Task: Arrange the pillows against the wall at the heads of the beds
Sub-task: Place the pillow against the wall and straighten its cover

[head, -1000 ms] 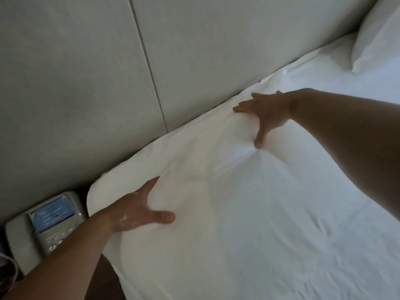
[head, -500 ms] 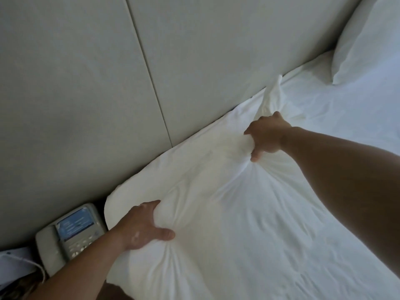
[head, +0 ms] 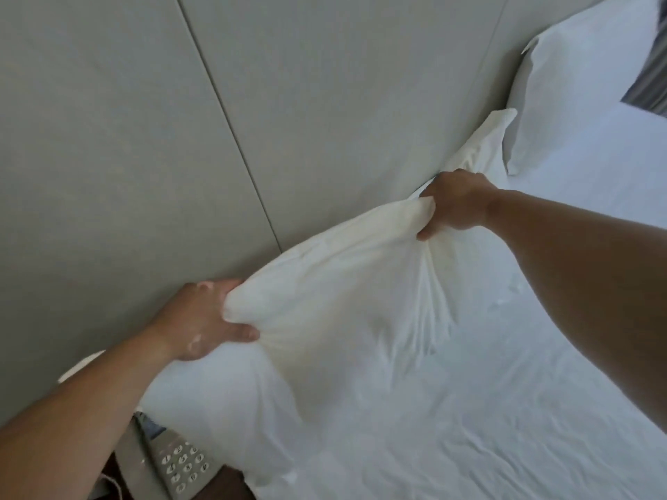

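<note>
Wall: grey padded panels point(head: 151, 146) are running along the head edge of the bed point(head: 505, 409), with a seam slanting between two of them; this is the surface the pillows are meant to lean on.
Bed: its white sheet is lying creased across the right and lower part of the view, carrying both pillows.
Held pillow: the soft white pillow point(head: 343, 294) is sitting at the head edge near the left corner of the bed, its top rim lifting toward the panels, its lower part sagging onto the sheet.
Left hand: the left hand point(head: 202, 319) is closing on the pillow's left end, thumb in front, fingers wrapped behind, bunching the cloth.
Right hand: the right hand point(head: 454, 203) is gripping a gathered fold at the pillow's upper right end, fist tight.
Reason for grip: holding both ends is likely letting the person stand the limp pillow up against the wall.
Second pillow: another white pillow point(head: 577, 92) is already leaning on the wall further along the head edge, just beside the held one's loose corner.
Telephone: a keypad phone point(head: 184, 467) is lying off the bed's left corner, below the left forearm.
</note>
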